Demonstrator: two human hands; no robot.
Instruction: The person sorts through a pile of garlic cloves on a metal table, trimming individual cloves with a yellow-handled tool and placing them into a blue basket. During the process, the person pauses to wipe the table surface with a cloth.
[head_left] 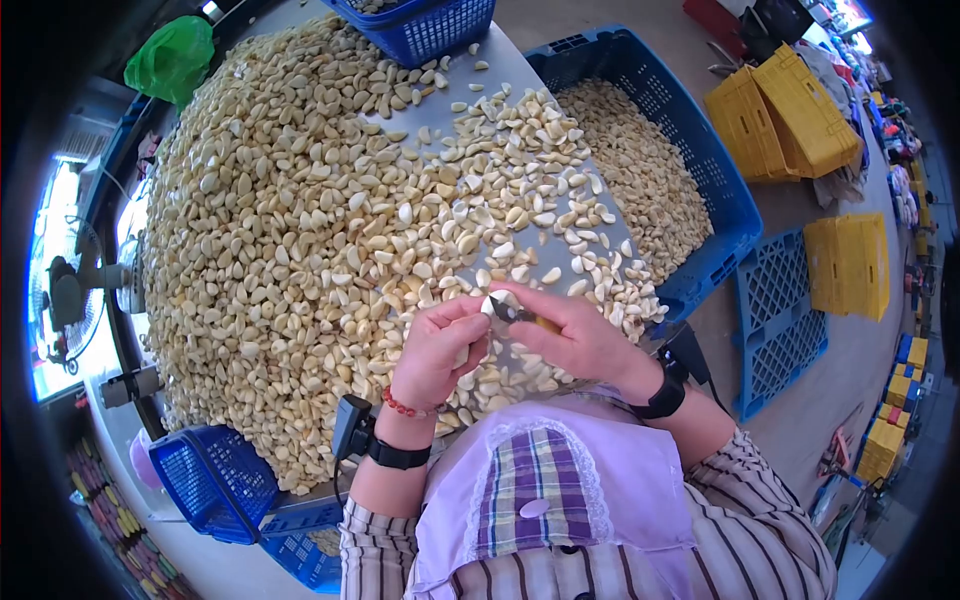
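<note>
Pale garlic clove (487,304) in left hand (438,350); right hand (575,335) holds knife (510,314).

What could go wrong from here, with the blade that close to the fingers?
1. The knife in the right hand works right against the garlic clove pinched in the left hand. A slip could nick a fingertip.
2. The heap of cloves runs to the edge of the table beside the blue crate. A forearm nudge may knock some off.
</note>
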